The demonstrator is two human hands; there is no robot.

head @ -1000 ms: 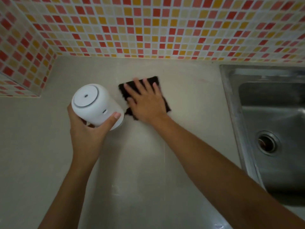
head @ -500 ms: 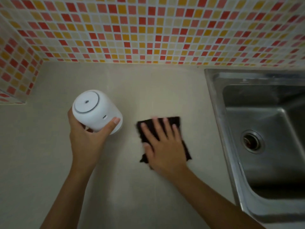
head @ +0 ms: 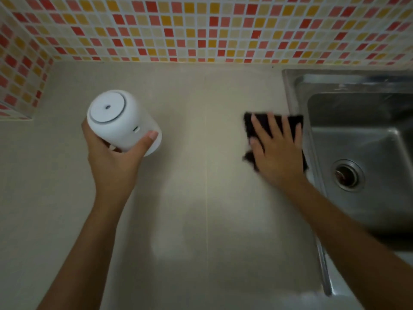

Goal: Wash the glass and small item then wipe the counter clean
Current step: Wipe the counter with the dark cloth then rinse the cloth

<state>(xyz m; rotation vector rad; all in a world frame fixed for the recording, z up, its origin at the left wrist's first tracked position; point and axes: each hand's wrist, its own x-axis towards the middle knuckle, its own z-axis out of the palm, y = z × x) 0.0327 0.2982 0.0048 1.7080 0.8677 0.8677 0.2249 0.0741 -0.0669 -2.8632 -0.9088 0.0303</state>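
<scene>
Right hand (head: 278, 153) flat on cloth (head: 271, 121), counter (head: 201, 209)

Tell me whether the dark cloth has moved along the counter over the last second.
Yes. The dark cloth, under the right hand, has slid right toward the sink; its edge now reaches the sink's rim, whereas earlier it lay near the white canister.

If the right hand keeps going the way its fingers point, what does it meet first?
The right hand lies flat on the dark cloth, fingers pointing toward the tiled wall. Bare counter lies ahead, so probably that wall first.
</scene>
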